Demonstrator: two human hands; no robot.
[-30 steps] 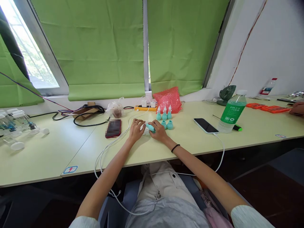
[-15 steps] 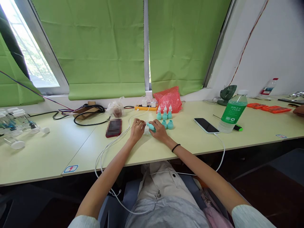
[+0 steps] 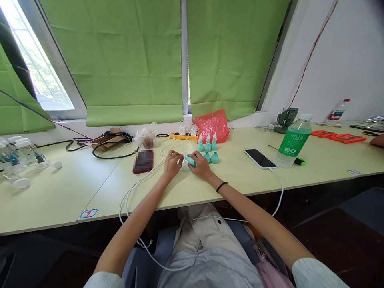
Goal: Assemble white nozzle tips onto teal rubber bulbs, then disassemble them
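Observation:
My right hand (image 3: 200, 165) is closed around a teal rubber bulb (image 3: 190, 161), which lies tilted with its narrow end toward the left. Close to that end, the fingers of my left hand (image 3: 173, 164) are pinched together; whatever is between them is too small to make out. Under and between the hands is a heap of small clear plastic pieces (image 3: 185, 165), partly hidden. Just beyond my right hand stand two teal bulbs without tips (image 3: 214, 158). Behind these, three bulbs with clear pointed nozzles (image 3: 208, 145) stand upright in a row.
A red bubble-wrap bag (image 3: 212, 126) and an orange power strip (image 3: 183, 136) are at the back. Left of my hands lie a dark red phone (image 3: 143, 161) and white cables (image 3: 136, 185). To the right are a white phone (image 3: 259, 158) and a green-labelled bottle (image 3: 293, 141).
The camera view has shifted very slightly. Both hands keep nearly the same pose around the teal bulb.

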